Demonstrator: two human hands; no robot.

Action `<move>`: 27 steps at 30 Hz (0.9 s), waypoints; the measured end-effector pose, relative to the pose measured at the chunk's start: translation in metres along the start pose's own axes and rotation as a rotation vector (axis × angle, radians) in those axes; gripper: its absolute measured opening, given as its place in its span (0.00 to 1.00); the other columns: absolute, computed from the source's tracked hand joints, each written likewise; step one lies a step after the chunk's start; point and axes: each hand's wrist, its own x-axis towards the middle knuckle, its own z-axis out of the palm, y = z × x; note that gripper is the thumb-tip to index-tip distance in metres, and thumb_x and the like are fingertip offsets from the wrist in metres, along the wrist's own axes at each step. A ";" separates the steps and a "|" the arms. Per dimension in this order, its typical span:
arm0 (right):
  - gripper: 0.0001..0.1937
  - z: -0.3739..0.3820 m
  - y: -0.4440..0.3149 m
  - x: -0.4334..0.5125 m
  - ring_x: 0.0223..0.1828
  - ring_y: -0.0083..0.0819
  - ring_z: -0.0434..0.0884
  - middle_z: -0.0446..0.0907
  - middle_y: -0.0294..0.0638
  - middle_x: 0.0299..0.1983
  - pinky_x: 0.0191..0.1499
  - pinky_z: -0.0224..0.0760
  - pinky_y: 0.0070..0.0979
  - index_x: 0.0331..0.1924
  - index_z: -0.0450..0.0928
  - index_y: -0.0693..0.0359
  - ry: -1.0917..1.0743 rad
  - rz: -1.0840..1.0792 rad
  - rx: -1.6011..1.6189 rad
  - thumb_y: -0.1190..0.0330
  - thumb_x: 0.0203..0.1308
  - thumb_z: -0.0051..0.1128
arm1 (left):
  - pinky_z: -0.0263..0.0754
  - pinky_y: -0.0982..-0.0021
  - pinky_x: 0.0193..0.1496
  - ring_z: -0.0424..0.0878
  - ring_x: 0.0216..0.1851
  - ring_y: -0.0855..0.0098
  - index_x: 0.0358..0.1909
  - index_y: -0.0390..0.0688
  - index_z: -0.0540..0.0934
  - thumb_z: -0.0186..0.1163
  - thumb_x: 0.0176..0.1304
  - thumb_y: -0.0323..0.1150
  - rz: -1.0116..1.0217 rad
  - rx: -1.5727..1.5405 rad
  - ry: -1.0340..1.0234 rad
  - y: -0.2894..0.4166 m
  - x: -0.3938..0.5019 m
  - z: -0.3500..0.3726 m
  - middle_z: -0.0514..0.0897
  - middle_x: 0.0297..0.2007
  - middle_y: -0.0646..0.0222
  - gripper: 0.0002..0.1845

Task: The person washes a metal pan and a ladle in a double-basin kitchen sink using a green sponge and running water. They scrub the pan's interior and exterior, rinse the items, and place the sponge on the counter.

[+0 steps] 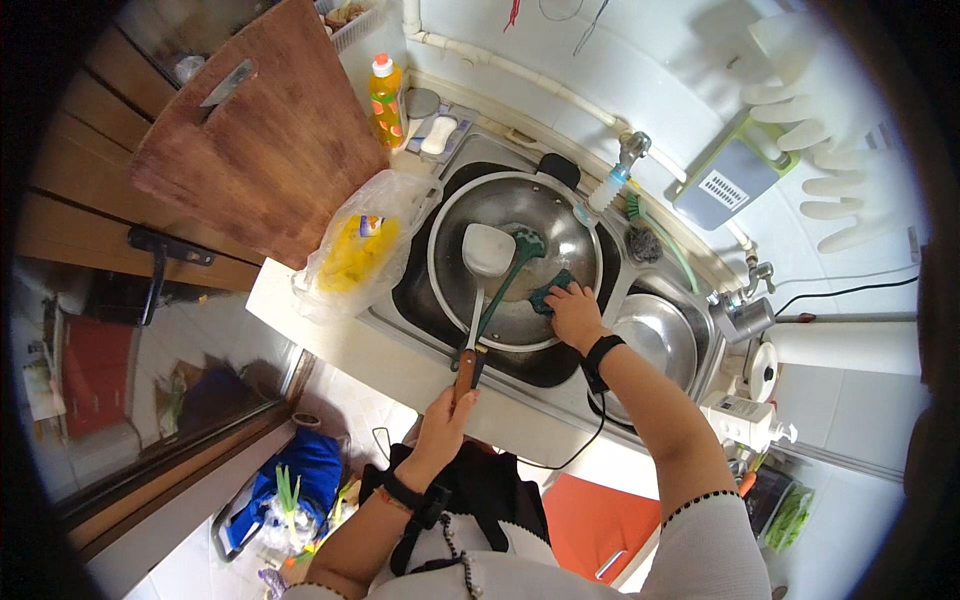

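Observation:
A steel wok (439, 277) sits in the large basin of a double sink (469, 150), with a little cloudy liquid at its bottom. My left hand (442, 424) grips the wooden handle of a metal wok spatula (489, 249), whose blade is over the wok. Inside the wok, my right hand (576, 315) presses a dark green scouring pad (541, 298) against the right side. A dark green plastic utensil (504, 289) leans in the wok behind the spatula, its handle crossing the near rim.
Left of the sink are a wooden cutting board (262, 142), a plastic bag with yellow contents (356, 255) and a dish soap bottle (386, 105). A tap (619, 169) reaches over the wok's far rim. A metal bowl (660, 337) occupies the smaller basin; a steel wool ball (643, 244) lies behind it.

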 end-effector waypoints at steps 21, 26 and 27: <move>0.11 -0.064 -0.041 -0.009 0.39 0.51 0.84 0.87 0.51 0.41 0.47 0.77 0.38 0.45 0.84 0.65 0.324 0.226 1.048 0.75 0.59 0.59 | 0.74 0.71 0.53 0.81 0.45 0.74 0.51 0.33 0.80 0.52 0.78 0.40 -0.020 0.013 -0.035 0.013 0.003 -0.006 0.87 0.44 0.65 0.19; 0.12 -0.081 -0.093 -0.016 0.48 0.42 0.81 0.85 0.48 0.52 0.46 0.78 0.34 0.49 0.82 0.65 0.433 -0.060 0.941 0.75 0.62 0.59 | 0.72 0.74 0.49 0.79 0.40 0.75 0.47 0.34 0.82 0.52 0.77 0.41 0.020 0.056 -0.050 0.044 0.000 -0.007 0.87 0.39 0.66 0.18; 0.12 -0.081 -0.105 -0.018 0.49 0.42 0.80 0.84 0.47 0.53 0.46 0.78 0.34 0.50 0.82 0.64 0.439 -0.122 0.936 0.75 0.62 0.59 | 0.72 0.74 0.47 0.78 0.39 0.76 0.47 0.34 0.83 0.53 0.76 0.41 0.040 0.075 -0.055 0.052 -0.001 -0.009 0.87 0.37 0.66 0.18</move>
